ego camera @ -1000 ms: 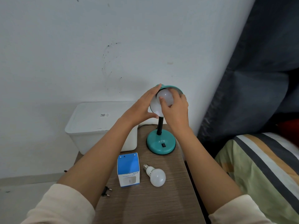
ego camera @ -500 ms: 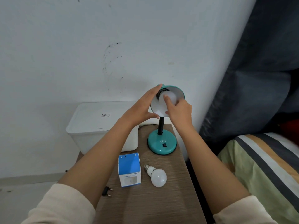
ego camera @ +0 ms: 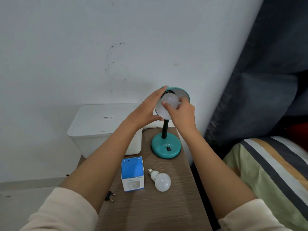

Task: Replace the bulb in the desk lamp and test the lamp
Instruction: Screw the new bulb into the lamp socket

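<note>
Both hands at the lamp: right hand pinches the fitted bulb; left hand cups the teal shade.
Spare bulb and blue box lie on the wooden bedside table, against a white wall, beside a striped bed.

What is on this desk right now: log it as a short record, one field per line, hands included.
left hand: steadies the teal lamp shade from the left
right hand: fingers grip the bulb in the shade
lamp base: upright on wooden desk, black switch faces the person
loose bulb: lies on its side, right of the blue-and-white box
plug: at the desk's left edge, not in any socket
white bin: left of the lamp
</note>
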The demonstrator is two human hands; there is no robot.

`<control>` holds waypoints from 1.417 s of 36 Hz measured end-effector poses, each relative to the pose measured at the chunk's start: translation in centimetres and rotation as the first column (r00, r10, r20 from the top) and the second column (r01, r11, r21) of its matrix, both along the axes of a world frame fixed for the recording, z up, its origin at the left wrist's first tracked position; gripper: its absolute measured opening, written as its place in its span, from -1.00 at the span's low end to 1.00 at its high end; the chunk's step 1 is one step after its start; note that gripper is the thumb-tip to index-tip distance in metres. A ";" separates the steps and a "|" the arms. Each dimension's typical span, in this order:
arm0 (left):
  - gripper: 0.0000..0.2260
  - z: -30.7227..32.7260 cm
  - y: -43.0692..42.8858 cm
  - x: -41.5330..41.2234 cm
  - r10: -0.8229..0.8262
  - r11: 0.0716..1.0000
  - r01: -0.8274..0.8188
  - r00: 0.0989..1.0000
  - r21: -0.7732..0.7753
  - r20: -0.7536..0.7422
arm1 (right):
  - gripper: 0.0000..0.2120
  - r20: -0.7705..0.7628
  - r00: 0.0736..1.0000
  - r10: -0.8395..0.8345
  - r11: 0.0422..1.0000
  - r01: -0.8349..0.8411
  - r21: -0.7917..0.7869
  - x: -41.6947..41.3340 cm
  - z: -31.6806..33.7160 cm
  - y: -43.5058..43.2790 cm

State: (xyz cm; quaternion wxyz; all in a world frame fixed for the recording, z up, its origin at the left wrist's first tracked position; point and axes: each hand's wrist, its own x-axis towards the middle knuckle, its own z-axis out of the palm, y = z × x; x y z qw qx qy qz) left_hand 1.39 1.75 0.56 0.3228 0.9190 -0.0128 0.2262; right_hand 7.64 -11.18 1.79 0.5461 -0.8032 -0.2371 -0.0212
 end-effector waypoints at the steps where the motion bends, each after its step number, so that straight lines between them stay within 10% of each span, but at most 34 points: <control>1: -0.10 0.0 -0.1 0.0 0.000 1.000 0.000 1.000 0.004 0.002 | -0.57 -0.006 1.000 0.000 1.000 0.000 0.011 0.1 0.1 -0.1; 11: -0.10 0.0 -0.4 0.1 -0.002 1.000 0.002 1.000 0.014 0.009 | -0.66 -0.078 0.997 -0.008 0.998 0.012 0.056 0.0 0.3 -0.3; 20: -0.09 -0.1 -0.4 0.1 -0.009 1.000 0.009 1.000 -0.004 0.018 | -0.50 0.193 0.980 0.051 0.975 -0.007 -0.220 -0.4 0.1 -0.9; 36: -0.10 0.0 -0.3 0.2 0.001 1.000 -0.001 1.000 0.002 0.009 | -0.52 0.035 0.999 -0.041 0.999 0.040 0.037 -0.8 -0.7 0.2; 51: -0.14 -0.1 -0.9 -0.8 0.064 0.995 -0.066 0.998 0.073 0.023 | -0.51 0.142 0.990 0.003 0.994 0.013 -0.113 -1.4 -0.4 -0.6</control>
